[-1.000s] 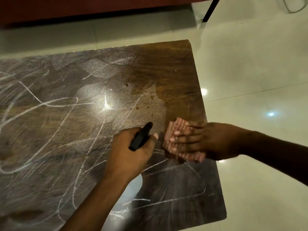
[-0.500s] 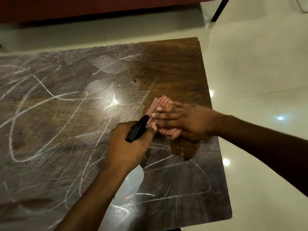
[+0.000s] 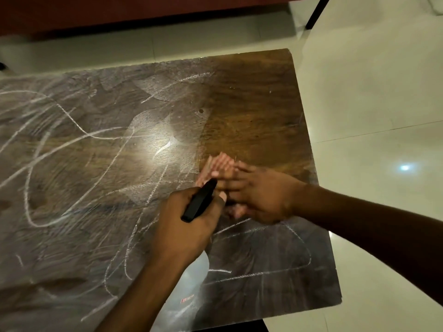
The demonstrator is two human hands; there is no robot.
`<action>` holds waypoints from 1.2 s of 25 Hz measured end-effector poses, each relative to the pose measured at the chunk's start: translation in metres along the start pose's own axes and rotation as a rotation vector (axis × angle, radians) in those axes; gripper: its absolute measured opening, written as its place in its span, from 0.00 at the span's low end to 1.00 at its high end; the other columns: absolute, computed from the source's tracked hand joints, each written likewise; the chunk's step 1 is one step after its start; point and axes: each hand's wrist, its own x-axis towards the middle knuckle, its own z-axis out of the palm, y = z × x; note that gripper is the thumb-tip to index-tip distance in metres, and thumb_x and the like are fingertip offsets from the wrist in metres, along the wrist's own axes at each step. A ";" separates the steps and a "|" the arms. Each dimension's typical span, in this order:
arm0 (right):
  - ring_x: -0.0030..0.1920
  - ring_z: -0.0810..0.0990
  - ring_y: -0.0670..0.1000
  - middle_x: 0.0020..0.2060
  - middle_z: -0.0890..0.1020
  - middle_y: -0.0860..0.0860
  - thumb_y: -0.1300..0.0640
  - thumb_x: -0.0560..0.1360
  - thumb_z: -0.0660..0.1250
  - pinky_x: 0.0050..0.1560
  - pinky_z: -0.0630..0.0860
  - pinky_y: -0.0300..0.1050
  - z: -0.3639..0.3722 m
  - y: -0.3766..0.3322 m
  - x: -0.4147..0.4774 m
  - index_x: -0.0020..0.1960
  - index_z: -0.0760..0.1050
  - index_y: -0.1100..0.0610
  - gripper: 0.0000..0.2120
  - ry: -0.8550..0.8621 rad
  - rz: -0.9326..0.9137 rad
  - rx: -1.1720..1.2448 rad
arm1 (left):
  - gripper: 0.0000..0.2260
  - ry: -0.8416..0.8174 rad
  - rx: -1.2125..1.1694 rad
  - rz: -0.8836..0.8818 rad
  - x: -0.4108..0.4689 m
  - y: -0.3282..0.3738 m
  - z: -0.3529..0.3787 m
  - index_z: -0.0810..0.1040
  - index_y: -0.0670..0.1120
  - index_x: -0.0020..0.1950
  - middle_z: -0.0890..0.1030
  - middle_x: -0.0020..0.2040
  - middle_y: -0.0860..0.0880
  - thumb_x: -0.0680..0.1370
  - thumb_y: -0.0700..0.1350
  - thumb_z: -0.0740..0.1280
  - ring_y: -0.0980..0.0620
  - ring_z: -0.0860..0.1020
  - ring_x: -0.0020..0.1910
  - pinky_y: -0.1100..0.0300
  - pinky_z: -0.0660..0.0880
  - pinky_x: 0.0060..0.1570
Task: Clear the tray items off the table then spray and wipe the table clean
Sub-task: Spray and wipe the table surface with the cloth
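A dark wooden table [image 3: 259, 111] fills the view, covered in white chalk scribbles except for a wiped brown patch at its far right. My right hand [image 3: 259, 195] presses flat on a pink striped cloth [image 3: 221, 164] near the right side of the table, fingers straight. My left hand [image 3: 184, 224] grips a spray bottle by its black nozzle head [image 3: 199, 204]; the clear bottle body [image 3: 191, 283] hangs below my wrist, mostly hidden. The nozzle tip sits right beside the cloth.
Pale tiled floor [image 3: 374, 92] lies beyond the table's right and far edges. A dark red piece of furniture [image 3: 119, 10] runs along the top, with a black leg [image 3: 316, 13] at the upper right.
My right hand slid the cloth from the table's right edge leftward and away across the top. The left hand with the bottle stayed nearly in place.
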 end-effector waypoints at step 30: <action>0.87 0.51 0.56 0.86 0.56 0.52 0.36 0.83 0.51 0.86 0.49 0.60 0.049 -0.031 -0.110 0.86 0.56 0.47 0.34 0.372 0.831 0.332 | 0.24 -0.296 0.169 0.134 -0.114 -0.059 0.071 0.73 0.44 0.31 0.75 0.25 0.43 0.80 0.57 0.72 0.47 0.73 0.22 0.58 0.67 0.25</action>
